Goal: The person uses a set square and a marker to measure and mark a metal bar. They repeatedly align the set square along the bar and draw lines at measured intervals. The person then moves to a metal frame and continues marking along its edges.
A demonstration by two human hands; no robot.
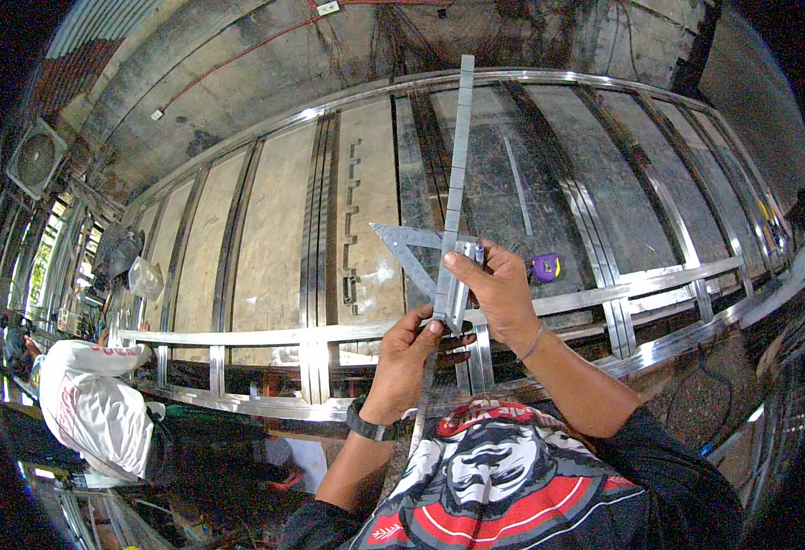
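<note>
A long narrow metal strip, crossed by several dark lines, runs from above the frame's middle down toward my body. My left hand pinches its near part between thumb and fingers. A silver triangular square lies against the strip, its pointed corner out to the left. My right hand is closed over the square's thick edge and the strip, thumb on top. A slim purple pen stands out beside the right index finger; how it is held is partly hidden.
Beneath my hands lies a large metal frame with crossbars over sheet panels. On it are a purple tape measure, a loose thin strip and a row of small brackets. A person in a white shirt is at the left, near a fan.
</note>
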